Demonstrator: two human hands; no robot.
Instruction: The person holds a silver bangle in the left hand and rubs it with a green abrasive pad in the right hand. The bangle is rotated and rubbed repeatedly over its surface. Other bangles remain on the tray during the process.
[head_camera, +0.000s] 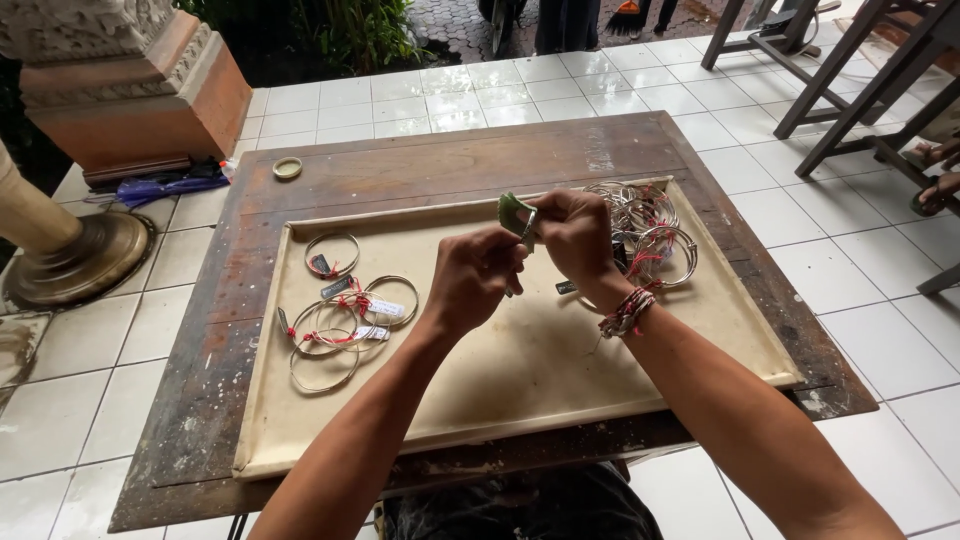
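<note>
Both my hands meet above a cream tray (520, 370) on a worn wooden table (420, 160). My left hand (470, 280) and my right hand (572, 235) pinch a small green cloth (515, 212) between them, and a thin silver piece shows under the fingers. Red and white cords wrap my right wrist (627, 312). Several silver bangles with red ties and white tags (340, 315) lie on the tray's left. A heap of silver bangles (655, 230) sits behind my right hand at the tray's far right corner.
A small round lid (287, 168) lies on the table's far left. A brass base (75, 260) and a stone pedestal (130, 95) stand at left on the white tiled floor. Dark wooden furniture legs (860, 80) rise at right.
</note>
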